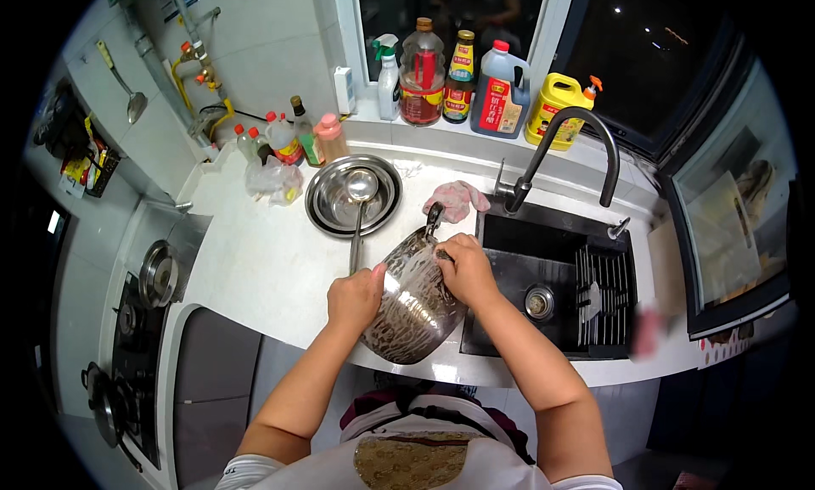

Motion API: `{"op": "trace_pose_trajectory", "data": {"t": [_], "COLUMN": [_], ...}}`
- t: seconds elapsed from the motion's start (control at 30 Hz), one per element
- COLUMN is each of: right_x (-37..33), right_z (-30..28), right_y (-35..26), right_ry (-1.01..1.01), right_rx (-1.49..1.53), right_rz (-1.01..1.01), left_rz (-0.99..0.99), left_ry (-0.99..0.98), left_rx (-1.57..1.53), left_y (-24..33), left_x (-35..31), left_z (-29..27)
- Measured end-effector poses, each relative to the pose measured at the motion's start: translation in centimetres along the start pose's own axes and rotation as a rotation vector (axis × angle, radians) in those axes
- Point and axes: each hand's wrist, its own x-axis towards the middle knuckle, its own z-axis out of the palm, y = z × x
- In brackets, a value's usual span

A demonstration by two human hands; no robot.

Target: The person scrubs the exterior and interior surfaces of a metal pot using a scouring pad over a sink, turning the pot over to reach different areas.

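Along the front edge of the white counter (255, 261), the black sink (526, 248) lies to the person's right, and a steel pot (412, 307) hangs tilted between it and two nested steel bowls (318, 210) farther to the left. The pot, its wall streaked and wet-looking, lies directly between the two hands; its long axis slants from a dark loop handle (435, 214) at the far end down toward the person and slightly left. The right hand (467, 273) is nearer that handle and the sink; the left hand (355, 299) sits lower, on the side toward the bowls. The left fingers are curled on the pot's edge with the thumb laid against its wall. The right fingers are bent and pressed to the opposite side, by a small dark piece (443, 255); whether they pinch it I cannot tell. A ladle (362, 184) rests in the upper bowl, its shaft pointing toward the left hand. Beyond the loop handle, a crumpled pink cloth (458, 199) lies beside the sink's rear left corner.
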Motion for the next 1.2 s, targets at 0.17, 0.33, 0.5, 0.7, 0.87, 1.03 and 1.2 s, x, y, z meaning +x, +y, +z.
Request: {"op": "trace_pose_trajectory", "data": {"t": [0.17,0.33,0.5,0.7,0.87,1.03,1.2], "right_x": [-0.9,-0.6,-1.6,-2.4,-1.5,-1.0,-1.5], "right_z": [0.2,-0.1,-2.9,-3.1,-1.7,-0.7,-0.9], "right_y": [-2.2,-1.6,-1.4,-1.4,-2.2,-1.0,-3.8], "right_ry": [-0.074,-0.09,-0.24,-0.185,-0.03,-0.044,-0.065], "right_rx": [0.042,0.159,0.205,0.225,0.191,-0.039,-0.067], "right_rz": [-0.19,-0.067,0.228,0.254,0.09,-0.034,-0.308], "left_rz": [0.011,0.023,-0.053,-0.056,-0.097,-0.119,-0.106], "left_ry": [-0.006,-0.035,-0.035,-0.008,0.042,0.033,0.026], "left_rx": [0.066,0.08,0.05,0.004,-0.073,-0.084,-0.029], "left_y": [-0.7,-0.5,0.1,-0.2,0.3,0.2,0.2], "left_x": [-0.5,-0.1,-0.1,-0.3,-0.1,-0.1,-0.2], "left_z": [0.5,0.3,-0.1,0.0,-0.3,-0.3,-0.4]}}
